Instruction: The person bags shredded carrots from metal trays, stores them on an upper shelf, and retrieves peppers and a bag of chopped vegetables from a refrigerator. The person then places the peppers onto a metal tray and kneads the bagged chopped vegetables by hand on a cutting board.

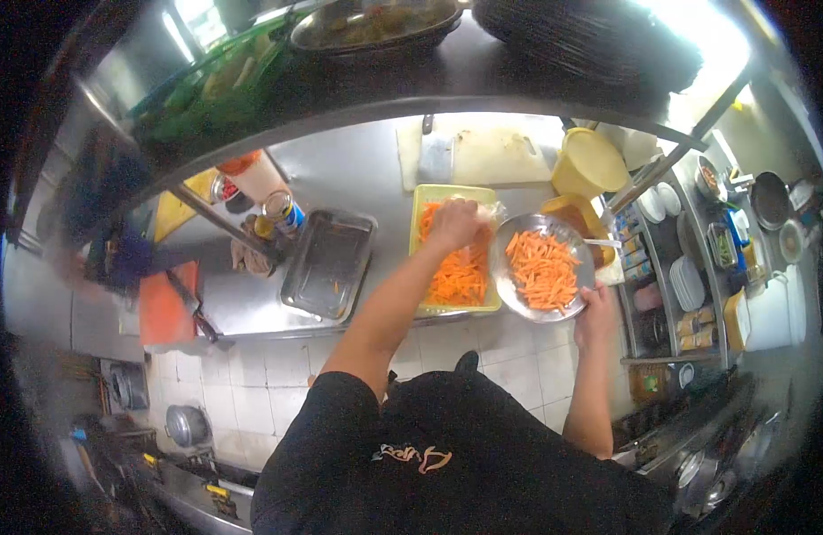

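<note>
Stretching across the kitchen, a steel counter (345, 169) carries a dark metal tray (329, 263) beside a yellow tub (415, 232), whose long axis runs away from the person. Tight against the tub's right side, a round metal dish (508, 287) bears a heap of carrot sticks (543, 269), its left edge seeming to overlap the tub's rim. The right hand (593, 309) clamps the dish by its near right edge, so the carrot sticks lie to the left of that grip, between it and the tub. The left hand (456, 223), the nearer to the tub, reaches over its far half with fingers curled above orange shreds (456, 281), beside clear plastic (492, 214); whether those fingers are closed on anything cannot be told.
</note>
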A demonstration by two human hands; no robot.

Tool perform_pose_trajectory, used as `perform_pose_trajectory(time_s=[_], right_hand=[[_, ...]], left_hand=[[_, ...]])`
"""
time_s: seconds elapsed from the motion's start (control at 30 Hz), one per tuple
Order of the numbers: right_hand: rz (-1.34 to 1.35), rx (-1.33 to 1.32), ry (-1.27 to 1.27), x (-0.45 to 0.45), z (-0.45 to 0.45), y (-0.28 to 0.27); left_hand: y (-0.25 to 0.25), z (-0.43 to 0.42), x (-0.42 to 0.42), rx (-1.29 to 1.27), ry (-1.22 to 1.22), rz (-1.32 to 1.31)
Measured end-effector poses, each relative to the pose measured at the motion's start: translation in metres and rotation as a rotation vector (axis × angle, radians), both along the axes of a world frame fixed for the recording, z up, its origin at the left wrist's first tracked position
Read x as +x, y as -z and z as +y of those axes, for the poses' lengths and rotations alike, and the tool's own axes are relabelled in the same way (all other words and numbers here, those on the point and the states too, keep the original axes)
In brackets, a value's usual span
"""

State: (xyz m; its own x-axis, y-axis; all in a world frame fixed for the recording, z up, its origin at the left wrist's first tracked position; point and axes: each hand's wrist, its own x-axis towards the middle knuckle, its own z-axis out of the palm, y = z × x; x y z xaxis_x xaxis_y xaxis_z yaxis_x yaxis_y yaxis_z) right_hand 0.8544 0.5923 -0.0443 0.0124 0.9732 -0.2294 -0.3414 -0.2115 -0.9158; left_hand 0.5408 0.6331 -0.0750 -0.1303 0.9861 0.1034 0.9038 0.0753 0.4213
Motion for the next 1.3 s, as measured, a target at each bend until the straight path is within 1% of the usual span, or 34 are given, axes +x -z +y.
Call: perform_pose_trajectory(time_s=[0.07, 0.17, 0.2, 0.23, 0.27, 0.33, 0.37, 0.43, 0.47, 0.5, 0.53, 0.57, 0.6, 0.67, 0.7, 0.73, 0.77, 0.8, 0.87, 0.9, 0.93, 0.97, 1.0, 1.07, 1.1, 1.17, 1.2, 1.27, 1.3], right_hand=[[0.017, -0.017, -0.023, 0.000, -0.008, 0.003], [0.038, -0.030, -0.071, -0.009, -0.008, 0.011], [0.046, -0.031, -0.104, -0.016, -0.008, 0.011], [0.074, -0.054, -0.082, -0.035, -0.011, -0.004], [0.037, -0.049, -0.119, -0.042, -0.005, 0.003], [-0.036, -0.034, -0.198, -0.059, 0.013, 0.035], [-0.085, -0.037, -0.254, -0.072, 0.020, 0.043], [-0.189, -0.050, -0.361, -0.100, 0.030, 0.050], [-0.363, 0.050, -0.370, -0.108, 0.035, 0.050], [-0.537, 0.150, -0.377, -0.115, 0.040, 0.048], [-0.708, 0.251, -0.380, -0.120, 0.041, 0.049], [-0.769, 0.569, -0.077, -0.128, 0.055, 0.103], [-0.797, 0.460, -0.219, -0.125, 0.050, 0.096], [-0.827, 0.257, -0.478, -0.126, 0.047, 0.062], [-0.846, 0.281, -0.427, -0.129, 0.046, 0.065], [-0.867, 0.304, -0.369, -0.129, 0.043, 0.069], [-0.768, 0.198, -0.434, -0.128, 0.043, 0.056], [-0.668, 0.094, -0.503, -0.125, 0.041, 0.045], [-0.274, -0.047, -0.472, -0.121, 0.040, 0.052], [-0.076, -0.115, -0.467, -0.120, 0.040, 0.055], [-0.209, -0.092, -0.512, -0.116, 0.040, 0.055], [-0.344, -0.072, -0.555, -0.111, 0.042, 0.055], [-0.480, -0.057, -0.594, -0.105, 0.040, 0.057], [-0.372, 0.124, -0.502, -0.100, 0.035, 0.079], [-0.318, 0.217, -0.456, -0.100, 0.035, 0.087], [-0.187, 0.179, -0.489, -0.086, 0.019, 0.063], [-0.123, 0.162, -0.507, -0.081, 0.008, 0.043], [0.002, 0.190, -0.506, -0.073, -0.011, 0.007], [0.064, 0.204, -0.498, -0.069, -0.019, -0.009]], left_hand=[[-0.006, 0.009, -0.011, -0.015, 0.021, -0.074], [-0.033, 0.002, -0.033, 0.279, -0.121, -0.375], [-0.045, -0.003, -0.041, 0.336, -0.131, -0.386], [-0.059, -0.008, -0.048, 0.394, -0.144, -0.397], [-0.070, -0.011, -0.057, 0.456, -0.160, -0.407], [-0.084, -0.017, -0.075, 0.506, -0.248, -0.418], [-0.089, -0.019, -0.085, 0.531, -0.292, -0.422], [-0.090, -0.020, -0.107, 0.591, -0.326, -0.347], [-0.087, -0.023, -0.115, 0.618, -0.345, -0.312], [-0.093, -0.033, -0.118, 0.535, -0.354, -0.271], [-0.088, -0.044, -0.117, 0.473, -0.310, -0.217], [-0.078, -0.057, -0.115, 0.414, -0.263, -0.161], [-0.066, -0.073, -0.110, 0.354, -0.213, -0.102], [-0.034, -0.117, -0.084, 0.132, -0.385, -0.214], [-0.041, -0.137, -0.060, -0.021, -0.430, -0.402], [0.015, -0.146, -0.061, 0.043, -0.376, -0.454], [0.018, -0.154, -0.045, -0.086, -0.377, -0.463], [0.050, -0.158, -0.043, 0.036, -0.291, -0.428], [0.058, -0.155, -0.032, -0.059, -0.417, -0.759], [0.050, -0.158, -0.025, 0.025, -0.342, -0.794], [0.036, -0.163, -0.016, 0.108, -0.270, -0.829], [0.028, -0.167, -0.010, 0.002, -0.297, -0.870], [0.034, -0.169, -0.006, 0.032, -0.265, -0.945], [0.051, -0.180, 0.001, 0.086, -0.199, -1.094], [0.055, -0.184, 0.004, 0.090, -0.201, -1.111], [0.059, -0.188, 0.004, 0.108, -0.216, -1.146], [0.042, -0.191, 0.005, 0.187, -0.178, -1.130], [-0.014, -0.209, 0.021, 0.327, -0.089, -1.103], [-0.032, -0.212, 0.022, 0.333, -0.047, -0.998]])
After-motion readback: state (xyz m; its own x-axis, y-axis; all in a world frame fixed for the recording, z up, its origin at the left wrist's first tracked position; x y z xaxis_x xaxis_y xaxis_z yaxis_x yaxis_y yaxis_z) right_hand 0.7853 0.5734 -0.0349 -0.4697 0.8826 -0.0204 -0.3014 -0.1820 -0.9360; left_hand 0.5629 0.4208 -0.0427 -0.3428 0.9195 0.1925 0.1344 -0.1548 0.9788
